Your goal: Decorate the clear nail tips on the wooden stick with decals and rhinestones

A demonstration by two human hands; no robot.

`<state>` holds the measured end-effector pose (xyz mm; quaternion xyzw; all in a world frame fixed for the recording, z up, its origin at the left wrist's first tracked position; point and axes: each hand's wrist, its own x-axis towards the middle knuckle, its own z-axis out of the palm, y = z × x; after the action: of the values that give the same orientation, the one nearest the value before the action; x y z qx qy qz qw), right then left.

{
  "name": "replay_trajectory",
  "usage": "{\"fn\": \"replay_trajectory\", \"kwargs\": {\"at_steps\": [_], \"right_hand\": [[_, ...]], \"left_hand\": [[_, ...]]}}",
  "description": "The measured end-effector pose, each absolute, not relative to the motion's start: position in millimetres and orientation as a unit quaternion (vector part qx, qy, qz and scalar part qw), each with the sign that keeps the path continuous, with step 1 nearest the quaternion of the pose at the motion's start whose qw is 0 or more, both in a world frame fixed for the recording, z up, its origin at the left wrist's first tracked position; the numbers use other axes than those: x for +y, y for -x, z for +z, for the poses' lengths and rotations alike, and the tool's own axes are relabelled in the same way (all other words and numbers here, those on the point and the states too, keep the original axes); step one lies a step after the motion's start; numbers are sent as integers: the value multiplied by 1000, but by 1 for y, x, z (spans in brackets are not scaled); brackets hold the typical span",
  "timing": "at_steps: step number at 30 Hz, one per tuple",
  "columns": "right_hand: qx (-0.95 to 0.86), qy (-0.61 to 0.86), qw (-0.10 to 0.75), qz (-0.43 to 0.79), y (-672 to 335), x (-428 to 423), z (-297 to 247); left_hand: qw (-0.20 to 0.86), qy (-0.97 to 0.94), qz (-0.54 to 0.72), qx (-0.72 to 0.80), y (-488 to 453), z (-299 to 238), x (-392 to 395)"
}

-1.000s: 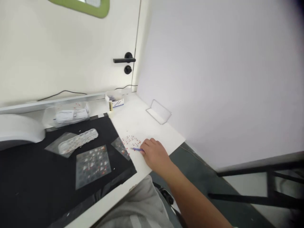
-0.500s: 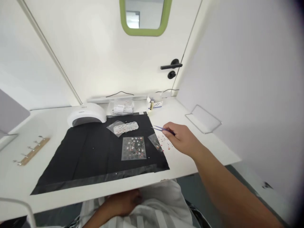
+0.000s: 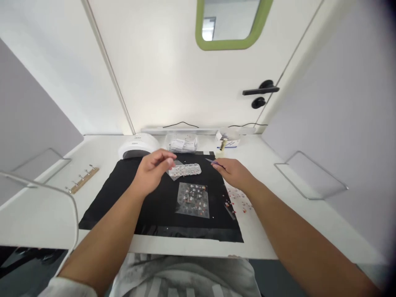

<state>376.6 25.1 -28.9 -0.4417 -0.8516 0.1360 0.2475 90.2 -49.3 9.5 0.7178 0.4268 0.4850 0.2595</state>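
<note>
Hands over a black mat (image 3: 123, 206) on a white table (image 3: 46, 214). We held slim tweezers (image 3: 214, 163) pinched in the right hand (image 3: 235, 173), tips pointing toward the back of the table; whether they carried anything we could not tell. The left hand (image 3: 153, 171) hovered with fingers loosely curled, thumb and forefinger close together, just beside a clear oblong gem case (image 3: 187, 169), holding nothing we could make out. Nearer to us lay a transparent sticker sheet (image 3: 193, 200), most of its small pieces apparently in place. Loose red bits (image 3: 239, 202) lay scattered on the table off the mat's right edge. We judged the work to be at an early stage: pieces lay spread about, none visibly applied to anything. A white nail lamp (image 3: 137, 145) stood at the mat's far left corner.
</note>
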Motion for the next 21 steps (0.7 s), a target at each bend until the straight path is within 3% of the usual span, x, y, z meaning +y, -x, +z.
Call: {"fn": "replay_trajectory", "kwargs": {"at_steps": [12,21], "right_hand": [[-839,443,273,160,-383,27,-52],[-823,503,188,185,-391,34,-50]], "left_hand": [[107,-696,494,509,-3,-16,26],[85,-908,200,359,-30,-29,-6]]}}
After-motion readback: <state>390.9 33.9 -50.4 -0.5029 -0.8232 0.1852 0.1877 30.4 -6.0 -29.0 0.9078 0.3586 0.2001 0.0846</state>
